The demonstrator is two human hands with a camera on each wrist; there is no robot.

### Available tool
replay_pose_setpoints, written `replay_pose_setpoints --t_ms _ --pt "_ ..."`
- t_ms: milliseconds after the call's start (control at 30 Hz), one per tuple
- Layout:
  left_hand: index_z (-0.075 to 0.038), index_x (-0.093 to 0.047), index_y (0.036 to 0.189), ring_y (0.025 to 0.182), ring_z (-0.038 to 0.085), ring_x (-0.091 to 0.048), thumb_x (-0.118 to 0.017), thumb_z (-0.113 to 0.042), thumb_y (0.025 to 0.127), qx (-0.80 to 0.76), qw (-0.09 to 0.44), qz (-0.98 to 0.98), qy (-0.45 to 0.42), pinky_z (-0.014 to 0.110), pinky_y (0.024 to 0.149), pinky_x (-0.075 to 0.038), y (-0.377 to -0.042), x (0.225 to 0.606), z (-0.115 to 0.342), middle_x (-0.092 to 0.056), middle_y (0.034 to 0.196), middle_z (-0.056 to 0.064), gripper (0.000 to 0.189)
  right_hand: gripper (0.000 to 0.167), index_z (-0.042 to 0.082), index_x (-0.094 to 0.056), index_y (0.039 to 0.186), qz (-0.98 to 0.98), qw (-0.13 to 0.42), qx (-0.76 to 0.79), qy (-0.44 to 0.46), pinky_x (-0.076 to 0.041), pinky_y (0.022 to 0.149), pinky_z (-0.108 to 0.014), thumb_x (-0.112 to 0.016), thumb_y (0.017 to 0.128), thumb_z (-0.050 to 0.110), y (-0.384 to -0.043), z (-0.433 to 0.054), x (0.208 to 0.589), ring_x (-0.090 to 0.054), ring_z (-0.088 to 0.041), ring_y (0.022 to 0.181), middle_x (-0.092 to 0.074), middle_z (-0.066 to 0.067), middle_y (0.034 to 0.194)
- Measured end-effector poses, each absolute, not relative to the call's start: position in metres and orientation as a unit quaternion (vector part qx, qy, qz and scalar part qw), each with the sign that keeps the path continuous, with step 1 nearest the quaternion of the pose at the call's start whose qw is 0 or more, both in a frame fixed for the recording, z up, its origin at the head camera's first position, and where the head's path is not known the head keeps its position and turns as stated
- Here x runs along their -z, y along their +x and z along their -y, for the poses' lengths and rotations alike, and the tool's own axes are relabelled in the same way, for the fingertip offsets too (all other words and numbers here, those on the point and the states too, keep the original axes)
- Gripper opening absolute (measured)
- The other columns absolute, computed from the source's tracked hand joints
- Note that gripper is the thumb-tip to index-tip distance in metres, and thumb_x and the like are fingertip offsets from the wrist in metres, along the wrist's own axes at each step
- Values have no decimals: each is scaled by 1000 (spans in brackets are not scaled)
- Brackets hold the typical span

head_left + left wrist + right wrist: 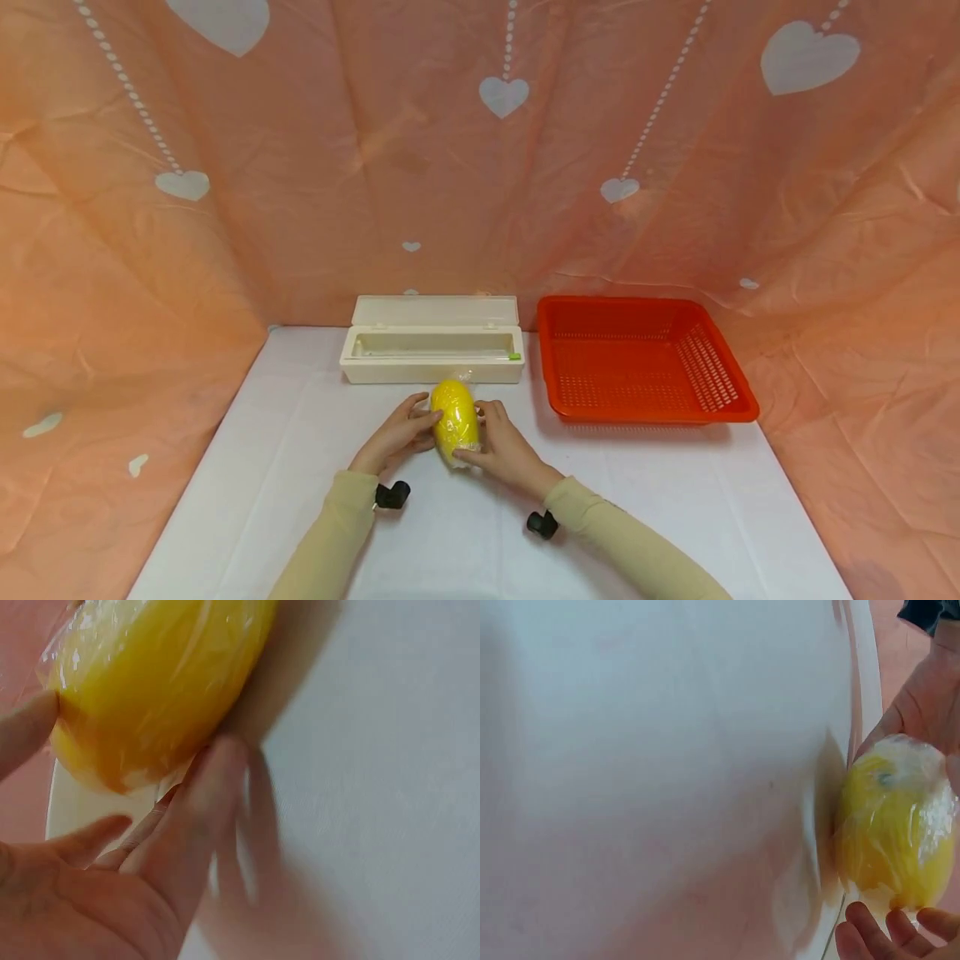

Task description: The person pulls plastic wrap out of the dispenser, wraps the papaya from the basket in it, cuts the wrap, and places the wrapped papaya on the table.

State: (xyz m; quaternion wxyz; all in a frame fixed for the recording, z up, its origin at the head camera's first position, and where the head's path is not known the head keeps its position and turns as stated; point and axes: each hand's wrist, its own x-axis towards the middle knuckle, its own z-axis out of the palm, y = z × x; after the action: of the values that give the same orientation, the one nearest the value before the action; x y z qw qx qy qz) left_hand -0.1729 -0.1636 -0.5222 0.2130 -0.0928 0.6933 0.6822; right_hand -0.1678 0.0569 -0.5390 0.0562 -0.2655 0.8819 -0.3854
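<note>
A yellow oval fruit (pixel 455 417) wrapped in clear cling film is held between both hands over the white table. My left hand (pixel 397 437) grips its left side, thumb across the top and fingers around the flank. On the other side, my right hand (pixel 510 450) has its thumb at the near end and its fingers at the right flank. Film shines in creases over the fruit (pixel 165 682) in the left wrist view. A small dark spot shows at one end of the fruit (pixel 896 825) in the right wrist view, where right fingertips (pixel 866 919) touch its lower end.
Behind the hands stands a long cream cling-film box (pixel 432 371), its lid (pixel 435 311) raised and a small green slider (pixel 514 357) at its right end. A red perforated basket (pixel 558 400) sits at the back right. A peach curtain (pixel 450 192) hangs behind the table.
</note>
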Motion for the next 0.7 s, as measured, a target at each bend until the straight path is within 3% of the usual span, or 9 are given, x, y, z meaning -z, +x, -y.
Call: replay_pose_setpoints --t_ms 133,233,333,500,700 --pt "1 -30 145 110 35 -57 -71 -23 87 -658 189 -724 -87 47 96 -48 -174 520 166 -48 131 30 75 79 6 -37 131 -877 61 396 -266 -48 95 -34 -71 80 55 -166 -56 540 -53 -21 114 -41 -4 123" --pt "-1 -22 148 119 37 -51 -71 -23 87 -678 186 -705 -93 47 102 -42 -175 519 168 -39 140 31 82 73 7 -38 131 -872 71 397 -278 -48 96 -34 -73 81 48 -168 -59 538 -52 -22 115 -42 -4 124" --pt "-2 -12 151 125 37 -44 -63 -30 93 -727 188 -651 -112 46 105 -38 -176 519 171 -27 146 30 82 68 10 -39 133 -861 92 401 -299 -46 98 -34 -75 83 38 -173 -65 533 -50 -22 116 -43 -3 127" --pt "3 -11 148 124 40 -41 -47 -48 98 -749 170 -623 -147 48 107 -35 -177 519 179 -31 137 31 79 64 13 -44 137 -843 111 400 -343 -46 96 -31 -76 84 25 -181 -73 525 -51 -23 112 -46 -1 124" --pt "4 -2 150 136 47 -22 -35 -50 101 -771 194 -589 -144 54 112 -22 -178 519 189 -15 147 37 80 66 4 -46 138 -844 116 406 -330 -49 93 -33 -78 82 21 -185 -79 523 -56 -24 107 -52 -10 121"
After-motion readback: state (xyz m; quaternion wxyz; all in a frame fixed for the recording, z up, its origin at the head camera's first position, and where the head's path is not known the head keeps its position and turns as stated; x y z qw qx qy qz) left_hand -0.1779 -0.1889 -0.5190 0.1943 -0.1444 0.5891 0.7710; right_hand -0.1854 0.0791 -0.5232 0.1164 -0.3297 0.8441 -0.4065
